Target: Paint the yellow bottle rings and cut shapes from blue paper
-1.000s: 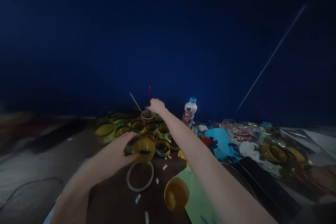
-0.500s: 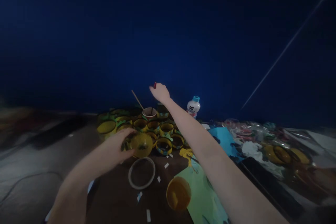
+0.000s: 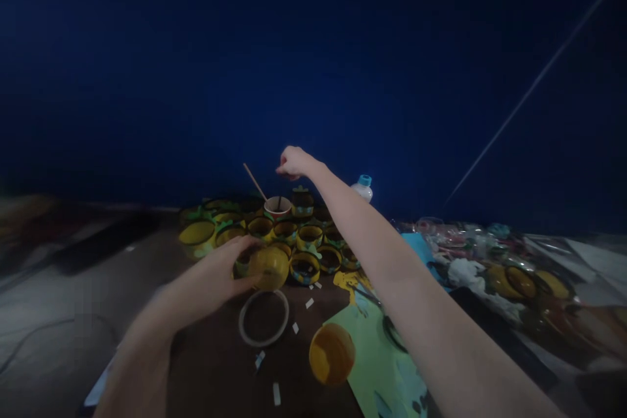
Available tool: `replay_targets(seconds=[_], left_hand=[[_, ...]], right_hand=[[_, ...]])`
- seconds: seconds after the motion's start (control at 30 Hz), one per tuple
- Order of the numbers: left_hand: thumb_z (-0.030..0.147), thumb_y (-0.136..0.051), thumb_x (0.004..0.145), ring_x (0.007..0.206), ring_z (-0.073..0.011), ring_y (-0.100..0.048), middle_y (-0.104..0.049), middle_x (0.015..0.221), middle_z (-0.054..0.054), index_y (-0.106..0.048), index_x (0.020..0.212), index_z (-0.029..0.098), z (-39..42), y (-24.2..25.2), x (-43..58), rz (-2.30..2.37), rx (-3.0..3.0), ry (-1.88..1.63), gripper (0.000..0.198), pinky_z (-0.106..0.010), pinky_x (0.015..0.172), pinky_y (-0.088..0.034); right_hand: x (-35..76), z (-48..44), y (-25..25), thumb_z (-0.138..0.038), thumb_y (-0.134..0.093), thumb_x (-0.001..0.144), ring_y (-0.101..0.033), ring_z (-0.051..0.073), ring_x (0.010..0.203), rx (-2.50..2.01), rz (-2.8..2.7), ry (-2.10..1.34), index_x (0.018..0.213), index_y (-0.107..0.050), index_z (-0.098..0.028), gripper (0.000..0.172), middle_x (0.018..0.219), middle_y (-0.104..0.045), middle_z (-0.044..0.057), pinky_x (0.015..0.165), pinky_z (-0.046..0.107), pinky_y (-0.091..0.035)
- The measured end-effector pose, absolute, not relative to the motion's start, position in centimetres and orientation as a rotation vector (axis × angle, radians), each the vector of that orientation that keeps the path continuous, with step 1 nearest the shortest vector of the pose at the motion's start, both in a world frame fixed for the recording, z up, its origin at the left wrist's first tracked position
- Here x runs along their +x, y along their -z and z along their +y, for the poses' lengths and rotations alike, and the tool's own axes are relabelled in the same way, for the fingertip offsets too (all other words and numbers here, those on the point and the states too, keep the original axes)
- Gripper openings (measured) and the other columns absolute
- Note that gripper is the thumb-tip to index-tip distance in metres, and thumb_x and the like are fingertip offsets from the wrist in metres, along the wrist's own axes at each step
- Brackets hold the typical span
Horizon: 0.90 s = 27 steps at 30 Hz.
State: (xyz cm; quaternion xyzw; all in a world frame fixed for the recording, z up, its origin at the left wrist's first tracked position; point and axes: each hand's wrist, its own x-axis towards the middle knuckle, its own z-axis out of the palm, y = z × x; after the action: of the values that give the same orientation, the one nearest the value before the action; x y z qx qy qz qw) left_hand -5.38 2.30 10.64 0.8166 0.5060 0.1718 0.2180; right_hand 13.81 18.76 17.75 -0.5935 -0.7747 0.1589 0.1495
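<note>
In the head view, the left hand (image 3: 223, 276) was gripping a round yellow cup (image 3: 269, 267), with the thumb low and the fingers over the far side. The cup was held up a bit left of the middle, so the clock here goes around it. The right hand (image 3: 295, 163) was up between 12 and 1 o'clock, with its fingers curled in close. I could not tell if it had anything in it.

Under that hand, at 12 o'clock, sat a red and white paper tub (image 3: 278, 211). A thin light stick (image 3: 253, 180) leaned out of it to the left, and a short dark stick (image 3: 279, 201) poked up inside. Lots of yellow pots (image 3: 310, 244) with green bits crowded around from 10 o'clock, past 12, to 3.

At 6 o'clock a pale ring (image 3: 263, 343) lay flat on the dark brown table (image 3: 215, 366). An orange bowl (image 3: 332, 354) was between 4 and 5, touching or just beside a light green sheet (image 3: 367, 356) at 4. At 2 o'clock, a white bottle with a blue cap (image 3: 364, 181) was partly hidden by the right arm. Far off at 3 was some scrunched white paper (image 3: 467, 274)
</note>
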Motion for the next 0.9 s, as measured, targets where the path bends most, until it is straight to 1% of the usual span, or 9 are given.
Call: replay_targets(seconds=[0.07,0.13,0.2,0.27,0.5,0.67,0.77,0.83,0.9], left_hand=[[0.042,-0.058,0.069,0.108,-0.0289,-0.055,-0.059,0.119,-0.009,-0.054,0.115,0.020,2.4,-10.6,-5.3,1.397,2.258,-0.457,0.051,-0.040,0.093,-0.042],[0.044,-0.059,0.068,0.110,-0.0307,-0.053,-0.058,0.121,-0.011,-0.054,0.116,0.018,2.4,-10.6,-5.2,1.430,2.253,-0.441,0.055,-0.041,0.094,-0.041],[0.046,-0.059,0.067,0.113,-0.0324,-0.051,-0.056,0.123,-0.013,-0.053,0.118,0.016,2.4,-10.6,-5.1,1.477,2.245,-0.434,0.059,-0.043,0.096,-0.039],[0.046,-0.059,0.067,0.112,-0.0324,-0.051,-0.057,0.122,-0.013,-0.053,0.117,0.016,2.4,-10.7,-5.0,1.488,2.246,-0.427,0.059,-0.042,0.096,-0.039],[0.042,-0.057,0.070,0.109,-0.0279,-0.054,-0.057,0.121,-0.010,-0.050,0.117,0.017,2.8,-10.4,-5.2,1.416,2.240,-0.384,0.054,-0.037,0.093,-0.041],[0.044,-0.057,0.070,0.106,-0.0273,-0.056,-0.059,0.119,-0.009,-0.050,0.117,0.019,3.2,-9.7,-5.6,1.361,2.245,-0.424,0.053,-0.037,0.091,-0.043],[0.044,-0.058,0.069,0.107,-0.0271,-0.055,-0.058,0.121,-0.008,-0.051,0.117,0.020,3.3,-9.4,-5.7,1.338,2.226,-0.476,0.055,-0.036,0.092,-0.043],[0.044,-0.059,0.068,0.108,-0.0276,-0.055,-0.058,0.122,-0.008,-0.051,0.118,0.019,3.1,-9.5,-5.6,1.350,2.215,-0.487,0.056,-0.037,0.093,-0.043],[0.043,-0.058,0.068,0.108,-0.0284,-0.055,-0.059,0.121,-0.009,-0.051,0.117,0.018,2.9,-9.9,-5.3,1.370,2.214,-0.473,0.056,-0.038,0.093,-0.043]], right_hand=[[13.5,18.7,-17.4,-0.034,-0.061,0.079,-0.064,0.021,0.078,-1.712,-2.194,-0.330,0.083,-0.063,-0.010,0.025,0.079,-0.066,0.010,0.071,0.034,-0.051],[13.2,18.7,-16.7,-0.037,-0.054,0.084,-0.060,0.024,0.092,-1.732,-2.139,-0.225,0.094,-0.061,-0.011,0.029,0.096,-0.064,0.012,0.079,0.039,-0.049],[13.0,18.8,-15.9,-0.033,-0.050,0.088,-0.057,0.022,0.096,-1.769,-2.094,-0.188,0.107,-0.056,-0.013,0.028,0.109,-0.058,0.010,0.081,0.040,-0.048],[12.9,19.1,-15.4,-0.029,-0.050,0.088,-0.057,0.020,0.096,-1.804,-2.081,-0.209,0.114,-0.051,-0.015,0.029,0.113,-0.055,0.009,0.079,0.040,-0.049],[13.3,20.0,-16.5,-0.029,-0.051,0.087,-0.058,0.019,0.092,-1.803,-2.230,-0.478,0.112,-0.052,-0.014,0.029,0.111,-0.056,0.008,0.077,0.038,-0.050],[13.3,20.0,-17.8,-0.018,-0.056,0.082,-0.064,0.016,0.066,-1.787,-2.246,-0.460,0.098,-0.059,-0.007,0.020,0.081,-0.065,0.009,0.059,0.029,-0.053],[12.9,19.7,-18.2,-0.014,-0.059,0.078,-0.065,0.020,0.064,-1.801,-2.239,-0.369,0.085,-0.064,-0.006,0.012,0.068,-0.065,0.009,0.061,0.034,-0.053],[12.5,19.4,-18.0,-0.017,-0.057,0.080,-0.065,0.023,0.071,-1.814,-2.214,-0.286,0.086,-0.064,-0.007,0.014,0.073,-0.066,0.011,0.068,0.038,-0.052],[12.1,19.1,-17.5,-0.022,-0.053,0.085,-0.063,0.024,0.083,-1.815,-2.184,-0.208,0.097,-0.061,-0.009,0.020,0.089,-0.065,0.012,0.074,0.041,-0.051]])
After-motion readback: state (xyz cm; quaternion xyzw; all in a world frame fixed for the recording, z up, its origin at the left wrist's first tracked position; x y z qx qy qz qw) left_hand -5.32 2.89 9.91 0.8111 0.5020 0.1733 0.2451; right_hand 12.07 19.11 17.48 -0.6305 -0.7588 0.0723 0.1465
